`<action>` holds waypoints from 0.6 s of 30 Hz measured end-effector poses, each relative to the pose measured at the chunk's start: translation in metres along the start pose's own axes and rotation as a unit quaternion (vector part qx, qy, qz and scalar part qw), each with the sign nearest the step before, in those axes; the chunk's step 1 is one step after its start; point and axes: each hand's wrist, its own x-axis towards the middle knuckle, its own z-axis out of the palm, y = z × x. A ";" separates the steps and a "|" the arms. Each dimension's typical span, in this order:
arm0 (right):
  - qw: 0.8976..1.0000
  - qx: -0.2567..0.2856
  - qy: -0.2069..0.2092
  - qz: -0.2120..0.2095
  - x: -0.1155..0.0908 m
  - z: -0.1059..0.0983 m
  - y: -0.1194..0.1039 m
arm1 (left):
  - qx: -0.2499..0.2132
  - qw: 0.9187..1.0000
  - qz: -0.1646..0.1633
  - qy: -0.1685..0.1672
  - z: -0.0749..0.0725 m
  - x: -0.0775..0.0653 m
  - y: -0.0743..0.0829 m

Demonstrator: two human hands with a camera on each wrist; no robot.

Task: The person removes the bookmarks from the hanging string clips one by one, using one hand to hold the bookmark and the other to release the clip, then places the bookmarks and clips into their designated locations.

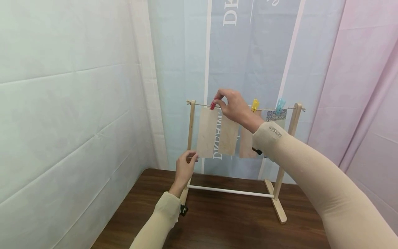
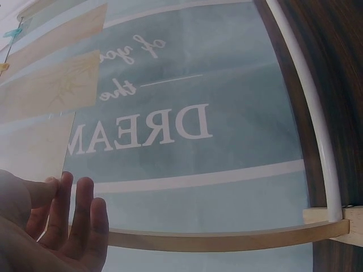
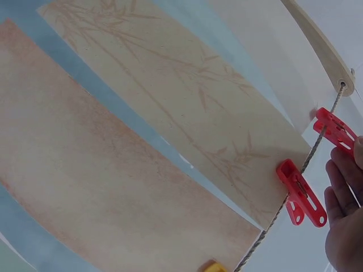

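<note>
My right hand pinches a red clothespin at the top of the leftmost pale paper sheet, on a twine line. My left hand pinches that sheet's lower left corner between thumb and fingers. Beside it hangs a tan sheet with a bamboo print, held by a second red clothespin. Further right, a yellow clothespin holds a pinkish sheet. A light blue clothespin holds a patterned sheet, partly hidden by my right forearm.
The line is strung between the left post and right post of a wooden stand. A white rod joins the posts low down. The stand is on a dark wooden table, with a lettered cloth backdrop behind.
</note>
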 end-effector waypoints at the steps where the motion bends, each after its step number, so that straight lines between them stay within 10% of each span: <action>1: 1.000 0.000 0.002 0.000 0.000 0.000 0.000 | 0.002 1.000 0.001 0.001 0.000 0.000 -0.001; 18: 0.999 0.001 0.027 -0.019 -0.007 -0.002 -0.001 | -0.007 1.000 0.008 0.004 -0.001 -0.006 -0.008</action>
